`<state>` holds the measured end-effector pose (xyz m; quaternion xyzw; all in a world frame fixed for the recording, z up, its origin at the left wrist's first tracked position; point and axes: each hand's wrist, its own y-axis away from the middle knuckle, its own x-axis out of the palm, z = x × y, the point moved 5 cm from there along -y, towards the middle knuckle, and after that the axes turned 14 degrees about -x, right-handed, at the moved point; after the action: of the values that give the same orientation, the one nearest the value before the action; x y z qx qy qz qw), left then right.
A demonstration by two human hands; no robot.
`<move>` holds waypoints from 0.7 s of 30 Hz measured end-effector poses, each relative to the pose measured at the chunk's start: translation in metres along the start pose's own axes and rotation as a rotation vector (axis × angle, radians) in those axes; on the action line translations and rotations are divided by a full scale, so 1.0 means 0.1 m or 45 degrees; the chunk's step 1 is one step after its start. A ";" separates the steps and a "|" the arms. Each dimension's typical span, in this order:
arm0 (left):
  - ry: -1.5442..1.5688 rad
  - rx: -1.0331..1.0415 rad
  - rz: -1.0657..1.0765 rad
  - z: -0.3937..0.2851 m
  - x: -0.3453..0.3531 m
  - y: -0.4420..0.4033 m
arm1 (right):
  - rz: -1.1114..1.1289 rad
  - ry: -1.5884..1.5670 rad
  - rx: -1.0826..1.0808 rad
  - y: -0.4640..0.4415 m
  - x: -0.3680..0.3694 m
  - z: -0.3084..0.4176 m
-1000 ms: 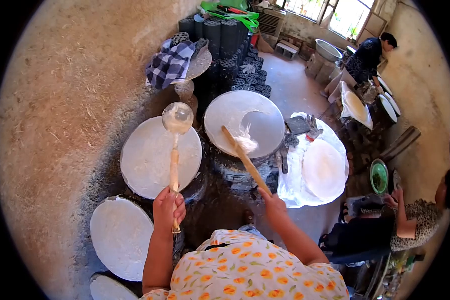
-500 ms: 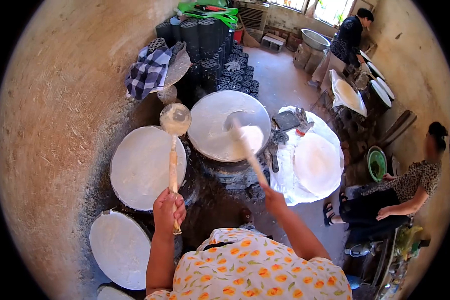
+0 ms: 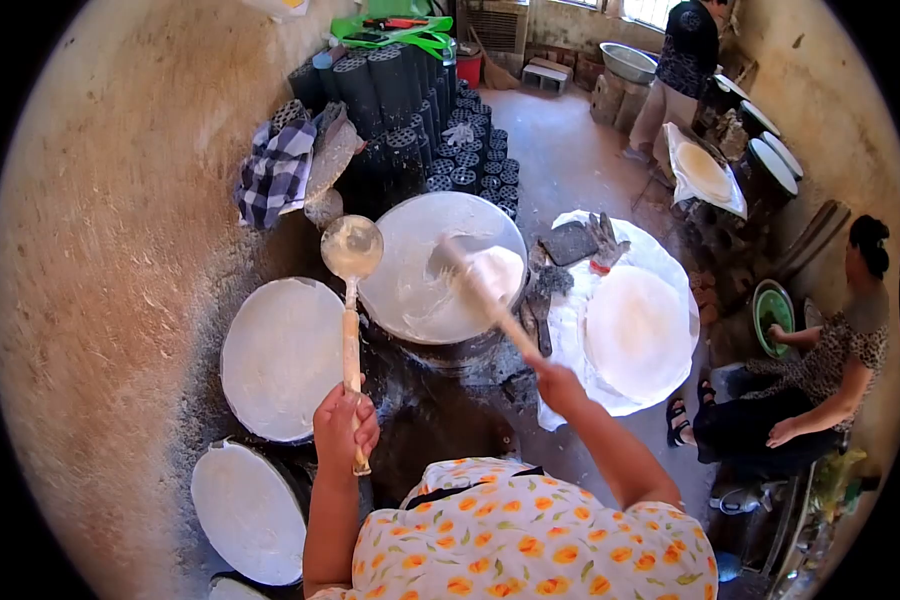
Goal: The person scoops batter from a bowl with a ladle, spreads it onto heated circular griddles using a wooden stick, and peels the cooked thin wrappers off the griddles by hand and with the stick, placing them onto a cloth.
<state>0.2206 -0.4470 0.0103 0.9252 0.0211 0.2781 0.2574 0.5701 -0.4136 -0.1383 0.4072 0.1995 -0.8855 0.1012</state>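
Note:
My left hand [image 3: 346,420] is closed around the wooden handle of a ladle [image 3: 352,248], whose batter-coated round bowl points away from me, just left of the round griddle [image 3: 395,235]. In my right hand [image 3: 558,385] is a wooden-handled spreader [image 3: 510,325]; motion blurs its far end, which is over the griddle. White batter [image 3: 498,270] lies on the right part of the griddle, beside the blurred spreader head. Pale smears cover the rest of the griddle's surface.
White-topped round pans [image 3: 282,360] stand at left. At right, thin round sheets [image 3: 638,330] lie on white cloth, beside a glove [image 3: 605,240] and dark tools. Perforated coal briquettes [image 3: 400,150] are stacked behind. One person [image 3: 820,370] sits at right; another [image 3: 685,70] stands far back.
The spreader's blurred head has swept slightly left over the griddle. The left hand keeps its hold on the ladle. My view has shifted a little, and the far person stands more upright.

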 end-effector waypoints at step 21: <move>0.359 -0.062 0.200 0.00 0.07 0.52 | -0.206 -0.208 0.129 -1.04 -0.26 -0.93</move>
<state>0.2212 -0.4905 0.0397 0.8693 -0.0220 0.4249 0.2517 0.6144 -0.2788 -0.1450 0.3208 0.1776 -0.9300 0.0245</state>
